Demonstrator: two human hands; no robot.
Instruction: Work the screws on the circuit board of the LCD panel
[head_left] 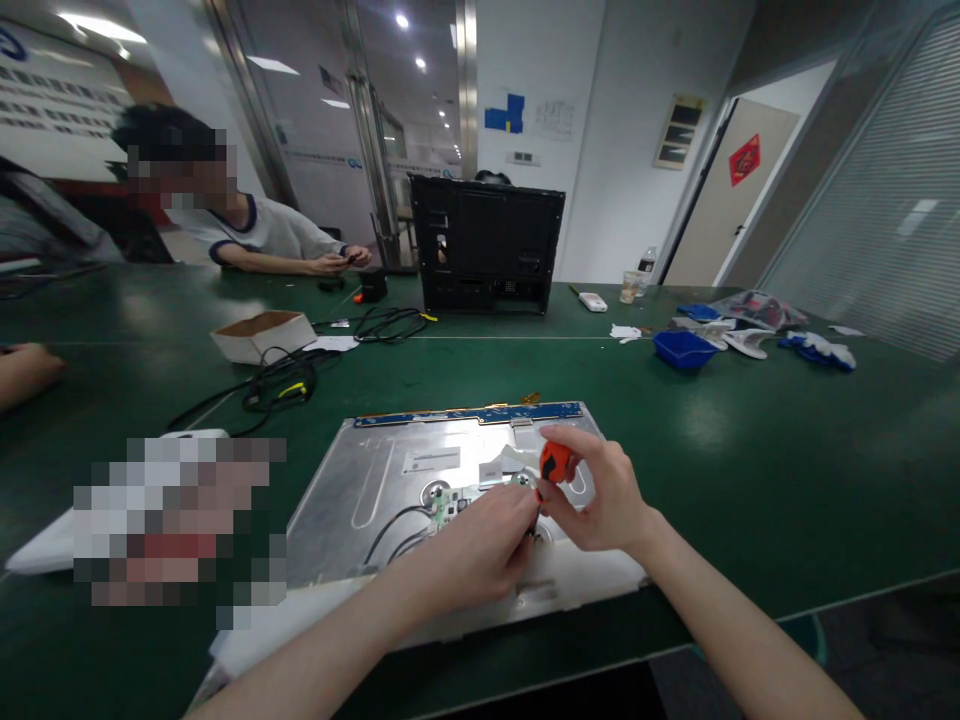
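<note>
1. While both forearms reach in over the near side, a silvery metal panel [382, 455] lies flat on the green table [750, 450], its lower edge just inside the table's near edge.
2. The right hand [607, 495] is clamped on an orange-and-black handle [555, 462], thumb and fingertips around it, above the panel's right half.
3. The left hand [487, 530] is right beside it, low over the panel, fingers curled together; from here I cannot tell whether they pinch anything.
4. Left of that hand, a small green circuit board [444, 508] with dark wires shows on the panel, partly covered by the hand.
5. Along the panel's far edge runs a narrow blue board [465, 414].
6. To the right, a broad stretch of tabletop separates the panel from a blue tray [684, 350], well apart.
7. The left side is tighter: a partly blurred white item [150, 510] sits near the panel's edge, with black cables [277, 388] beyond.
8. Farther back, well apart from the panel, a black frame [487, 245] stands upright.
</note>
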